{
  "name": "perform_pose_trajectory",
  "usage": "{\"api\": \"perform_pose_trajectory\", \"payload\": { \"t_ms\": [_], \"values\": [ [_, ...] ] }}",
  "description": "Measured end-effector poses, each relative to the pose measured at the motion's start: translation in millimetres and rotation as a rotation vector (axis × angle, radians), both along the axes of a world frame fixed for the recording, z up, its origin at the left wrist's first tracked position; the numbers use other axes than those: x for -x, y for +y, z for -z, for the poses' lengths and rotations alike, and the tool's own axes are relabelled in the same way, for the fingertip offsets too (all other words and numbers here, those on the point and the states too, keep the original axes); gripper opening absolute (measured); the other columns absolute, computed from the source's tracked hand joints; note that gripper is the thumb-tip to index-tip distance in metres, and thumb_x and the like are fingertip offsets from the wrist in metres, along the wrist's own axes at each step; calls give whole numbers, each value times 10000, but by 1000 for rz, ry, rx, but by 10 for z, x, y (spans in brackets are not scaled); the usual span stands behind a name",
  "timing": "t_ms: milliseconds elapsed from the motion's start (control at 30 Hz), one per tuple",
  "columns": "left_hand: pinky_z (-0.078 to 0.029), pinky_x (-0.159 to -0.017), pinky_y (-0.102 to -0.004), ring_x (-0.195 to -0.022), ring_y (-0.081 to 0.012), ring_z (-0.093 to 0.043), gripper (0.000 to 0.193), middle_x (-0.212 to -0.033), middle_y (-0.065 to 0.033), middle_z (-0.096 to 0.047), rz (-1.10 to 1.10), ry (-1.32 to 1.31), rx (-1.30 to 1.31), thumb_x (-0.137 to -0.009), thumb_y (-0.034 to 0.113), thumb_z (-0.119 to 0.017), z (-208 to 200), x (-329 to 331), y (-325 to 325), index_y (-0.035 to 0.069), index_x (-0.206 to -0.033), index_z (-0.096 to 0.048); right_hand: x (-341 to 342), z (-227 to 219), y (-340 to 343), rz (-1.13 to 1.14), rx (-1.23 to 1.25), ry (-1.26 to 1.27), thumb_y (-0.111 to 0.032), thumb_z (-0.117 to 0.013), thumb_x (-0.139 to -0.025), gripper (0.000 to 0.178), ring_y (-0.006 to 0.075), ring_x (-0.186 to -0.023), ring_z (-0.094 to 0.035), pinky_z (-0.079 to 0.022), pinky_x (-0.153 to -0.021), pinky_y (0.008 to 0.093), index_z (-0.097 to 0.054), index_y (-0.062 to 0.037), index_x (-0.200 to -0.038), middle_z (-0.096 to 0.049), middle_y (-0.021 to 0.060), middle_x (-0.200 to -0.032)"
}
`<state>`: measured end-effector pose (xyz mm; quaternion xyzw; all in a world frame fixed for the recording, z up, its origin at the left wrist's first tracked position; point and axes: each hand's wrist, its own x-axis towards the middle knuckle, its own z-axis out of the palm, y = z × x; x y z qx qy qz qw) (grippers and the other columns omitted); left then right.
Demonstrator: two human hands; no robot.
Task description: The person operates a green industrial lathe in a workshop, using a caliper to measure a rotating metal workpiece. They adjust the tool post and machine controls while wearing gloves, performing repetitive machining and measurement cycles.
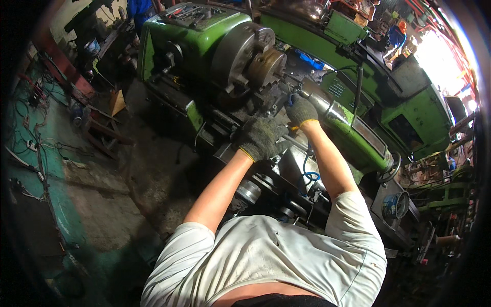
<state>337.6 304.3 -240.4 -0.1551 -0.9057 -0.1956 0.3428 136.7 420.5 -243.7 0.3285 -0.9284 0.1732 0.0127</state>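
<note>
At mid-frame, the gloved left hand (260, 139) and right hand (302, 111) are held close together — their grips cannot be told — below the green lathe's (197, 33) steel chuck (228, 61), upper centre.

Right grip (302, 110) farther forward than left grip (261, 139)

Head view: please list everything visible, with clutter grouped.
Headstock: one, green, top
Tools: several, mixed colours, on headstock
Chuck: one, grey, on headstock
Workpiece: one, brownish, in chuck
Tailstock: one, green, right of centre
Second machine: one, green, upper right
Coiled hose: one, blue, right of centre
Bucket: one, bluish, right
Other people: at least two, one in blue, upper right
Remaining clutter: uncountable, mixed colours, edges
Left hand: one, grey glove, centre
Right hand: one, grey glove, beside tailstock
Shirt: one, whitish, bottom
</note>
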Motion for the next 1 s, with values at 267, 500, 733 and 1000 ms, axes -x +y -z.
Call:
{"api": "perform_pose_trajectory", "payload": {
  "t_ms": [267,500,733,1000],
  "values": [
    [-505,-1040,-509,-1152,-341,-666,424,-1238,-142,-724,-30,-22,-20,-829,411,-801,12,-48,-2,112,-1126,-753,51,107,-8,12,7,-24,-393,-573,-1023,374,471,-1042,-706,-546,-900,564,-667,-64,-1173,-746,268,-1088],
    [-504,-1054,-505,-1158,-336,-671,414,-1234,-134,-727,-7,20,-37,-837,418,-793,45,-6,10,123,-1125,-756,-8,103,32,22,21,22,-393,-556,-1032,375,468,-1057,-705,-547,-915,553,-663,-66,-1179,-741,269,-1120],
    [-503,-1046,-503,-1151,-335,-672,394,-1198,-126,-733,-41,32,-12,-848,421,-780,43,-16,19,121,-1103,-759,-73,76,96,18,34,24,-412,-574,-1028,394,472,-1077,-695,-536,-925,554,-655,-59,-1181,-729,268,-1156],
    [-509,-1021,-506,-1100,-333,-683,356,-1176,-113,-736,-22,31,-23,-849,419,-781,29,-10,3,118,-1036,-752,-114,45,92,3,72,-2,-434,-578,-1028,412,469,-1089,-690,-534,-934,552,-663,-57,-1170,-724,271,-1155]
  ]
}}
